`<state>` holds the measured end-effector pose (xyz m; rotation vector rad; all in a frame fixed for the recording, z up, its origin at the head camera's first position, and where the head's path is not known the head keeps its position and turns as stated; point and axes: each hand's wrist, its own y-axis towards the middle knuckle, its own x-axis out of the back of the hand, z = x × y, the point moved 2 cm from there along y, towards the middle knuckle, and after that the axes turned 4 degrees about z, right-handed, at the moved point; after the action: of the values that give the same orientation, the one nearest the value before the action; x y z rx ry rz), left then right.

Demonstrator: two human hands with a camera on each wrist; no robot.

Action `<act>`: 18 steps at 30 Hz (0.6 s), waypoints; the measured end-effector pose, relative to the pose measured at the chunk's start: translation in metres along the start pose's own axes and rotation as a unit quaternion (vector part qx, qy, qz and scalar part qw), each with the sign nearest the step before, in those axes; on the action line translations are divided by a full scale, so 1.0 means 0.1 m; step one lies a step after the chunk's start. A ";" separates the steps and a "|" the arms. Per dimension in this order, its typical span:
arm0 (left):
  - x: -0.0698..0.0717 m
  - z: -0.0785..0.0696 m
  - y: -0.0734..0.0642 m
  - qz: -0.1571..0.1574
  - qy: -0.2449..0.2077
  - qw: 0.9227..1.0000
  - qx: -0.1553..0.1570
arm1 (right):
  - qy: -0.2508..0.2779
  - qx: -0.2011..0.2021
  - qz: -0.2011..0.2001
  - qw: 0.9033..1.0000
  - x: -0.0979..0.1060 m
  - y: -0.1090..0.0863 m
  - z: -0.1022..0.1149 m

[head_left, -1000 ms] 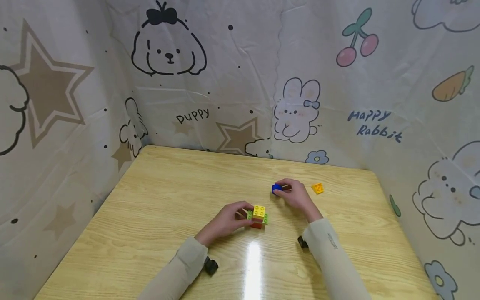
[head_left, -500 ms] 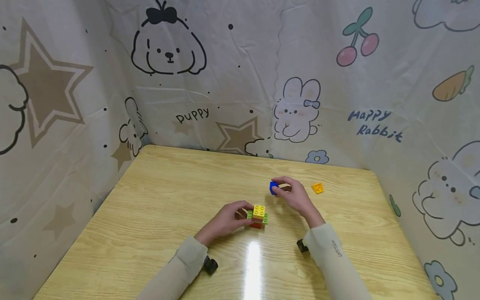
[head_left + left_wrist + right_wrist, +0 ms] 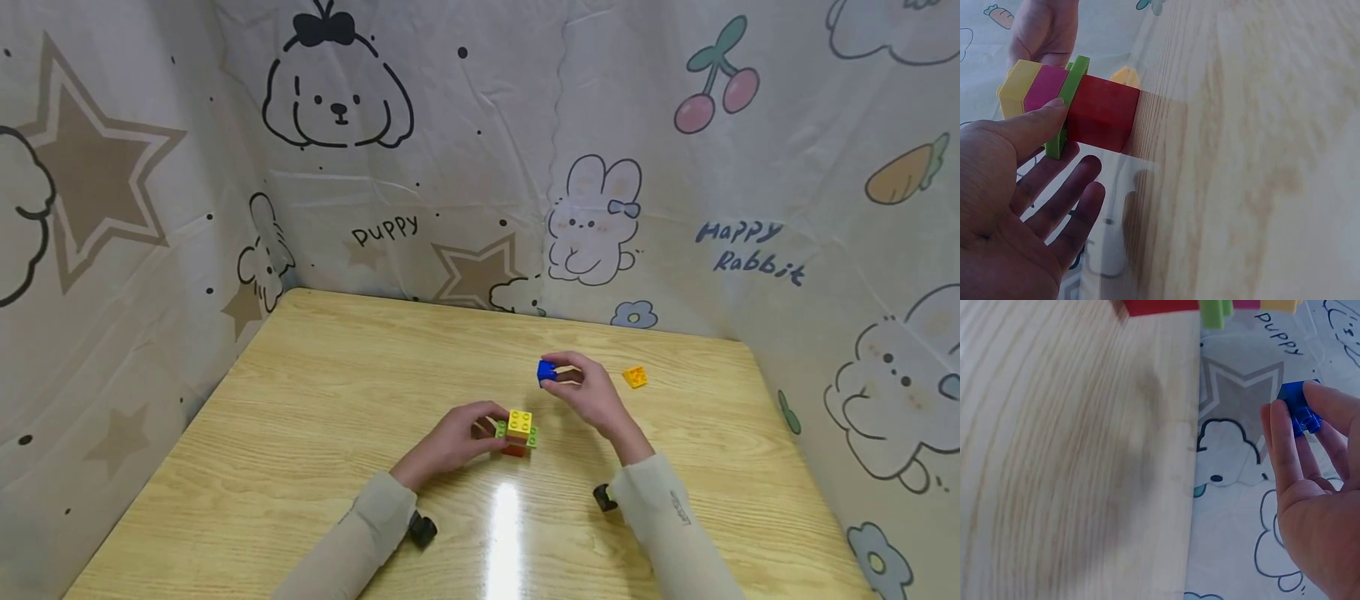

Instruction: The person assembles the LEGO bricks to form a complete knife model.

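Observation:
Near the middle of the table stands a stack of toy building blocks. In the left wrist view its red block (image 3: 1104, 109) is lowest, resting on the tabletop, then a thin green plate (image 3: 1076, 80), a magenta block (image 3: 1045, 87) and a yellow block (image 3: 1020, 82) on top. My left hand (image 3: 452, 437) holds the stack from the left, thumb against the magenta and green pieces. Farther back and to the right, my right hand (image 3: 592, 395) pinches a blue block (image 3: 545, 372) above the table. The right wrist view shows this block's studs facing the palm.
An orange block (image 3: 635, 377) lies on the wooden table (image 3: 360, 358) to the right of my right hand. A printed cloth (image 3: 450, 125) hangs behind the table and along both sides. Black wrist-worn devices (image 3: 422, 530) stick out beneath the sleeves.
My right hand has raised the blue block a little and shifted it slightly left, and the block has turned in its fingers. My left hand and the stack have stayed in place.

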<state>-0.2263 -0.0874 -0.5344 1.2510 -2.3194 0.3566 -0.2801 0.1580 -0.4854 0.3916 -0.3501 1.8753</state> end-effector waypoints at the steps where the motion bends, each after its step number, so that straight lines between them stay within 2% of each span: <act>1: 0.00 0.00 0.00 0.000 0.001 1.000 0.000 | -0.003 0.003 0.000 1.000 -0.01 -0.01 0.02; 18: -0.01 -0.02 0.03 0.006 -0.003 1.000 -0.005 | -0.038 0.076 -0.007 0.996 -0.07 -0.24 0.28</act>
<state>-0.2277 -0.0848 -0.5333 1.2356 -2.3317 0.3464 -0.2525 0.1475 -0.4622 0.5668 -0.2560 1.8824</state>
